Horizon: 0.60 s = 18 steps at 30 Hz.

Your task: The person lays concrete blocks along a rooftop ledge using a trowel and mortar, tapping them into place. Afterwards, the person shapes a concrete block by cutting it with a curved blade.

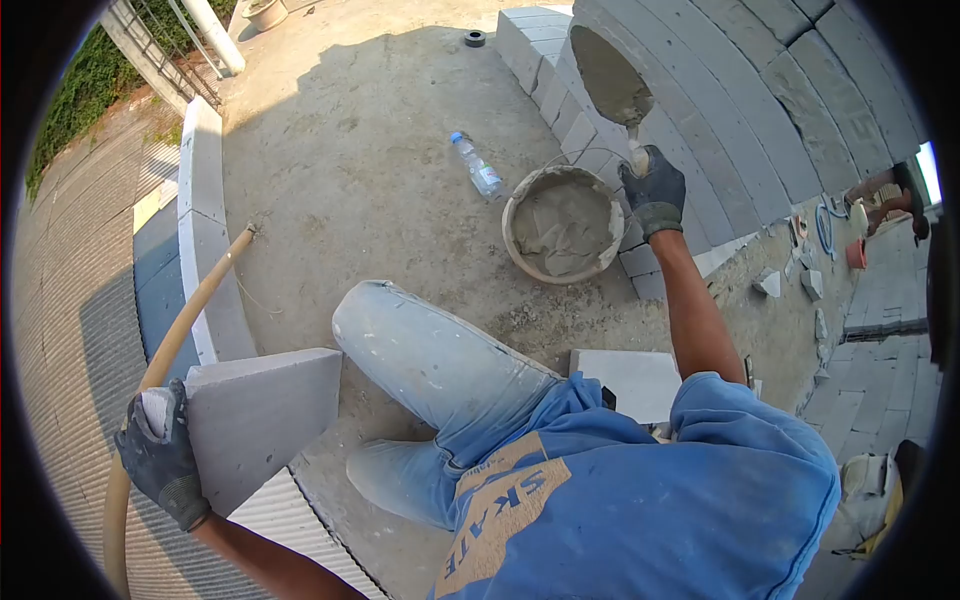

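Observation:
My right hand (655,188), in a dark glove, is closed round the light handle of a trowel (610,78). Its blade is coated in grey mortar and lies in front of the block wall (690,110). Just below and left of that hand stands a bucket (510,225) holding wet mortar (562,222). At the lower left, my gloved left hand (165,455) grips the outer end of a pale grey concrete block (268,415). The block is beside my knee; its underside is hidden.
A plastic water bottle (477,165) lies on the concrete floor, with a roll of tape (474,39) farther off. A wooden pole (200,300) slants past the low block edge (203,160) at left. Another block (628,383) lies by my right side. Rubble (768,282) is scattered at right.

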Available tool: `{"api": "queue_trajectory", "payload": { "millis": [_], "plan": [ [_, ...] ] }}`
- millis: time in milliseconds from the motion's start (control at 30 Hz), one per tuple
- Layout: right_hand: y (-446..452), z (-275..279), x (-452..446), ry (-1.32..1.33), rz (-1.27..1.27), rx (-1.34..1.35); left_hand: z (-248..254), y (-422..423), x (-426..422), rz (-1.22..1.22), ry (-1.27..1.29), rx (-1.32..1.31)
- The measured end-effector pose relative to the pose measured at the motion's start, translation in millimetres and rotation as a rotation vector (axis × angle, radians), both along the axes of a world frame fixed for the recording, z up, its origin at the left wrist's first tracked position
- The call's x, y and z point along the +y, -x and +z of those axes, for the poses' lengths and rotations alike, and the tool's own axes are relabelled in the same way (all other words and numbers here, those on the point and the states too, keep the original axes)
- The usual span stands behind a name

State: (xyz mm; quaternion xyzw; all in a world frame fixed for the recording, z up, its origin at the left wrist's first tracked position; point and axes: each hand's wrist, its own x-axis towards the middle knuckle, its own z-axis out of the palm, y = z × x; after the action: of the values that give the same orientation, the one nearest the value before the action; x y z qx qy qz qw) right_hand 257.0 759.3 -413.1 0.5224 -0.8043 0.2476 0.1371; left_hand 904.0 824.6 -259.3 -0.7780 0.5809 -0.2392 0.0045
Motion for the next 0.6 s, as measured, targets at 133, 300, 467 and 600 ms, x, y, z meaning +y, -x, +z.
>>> {"api": "queue_trajectory", "payload": {
  "millis": [133, 300, 467, 600],
  "plan": [
    [-62.5, -40.1, 84.7, -0.216, 0.037, -0.879, 4.6, 6.9, -1.4, 0.067, -0.055, 0.01],
    [-92.6, -163.5, 156.0, -0.228, -0.027, -0.762, 2.3, -0.2, -0.5, -0.013, -0.007, 0.007],
    [-112.4, -179.8, 148.6, -0.27, -0.13, -0.484, 7.0, 6.8, -1.3, 0.09, -0.054, -0.003],
    [-134.2, -200.7, 153.5, -0.66, -0.306, -0.447, -4.4, -15.5, -3.3, -0.012, -0.057, -0.024]
  ]
}}
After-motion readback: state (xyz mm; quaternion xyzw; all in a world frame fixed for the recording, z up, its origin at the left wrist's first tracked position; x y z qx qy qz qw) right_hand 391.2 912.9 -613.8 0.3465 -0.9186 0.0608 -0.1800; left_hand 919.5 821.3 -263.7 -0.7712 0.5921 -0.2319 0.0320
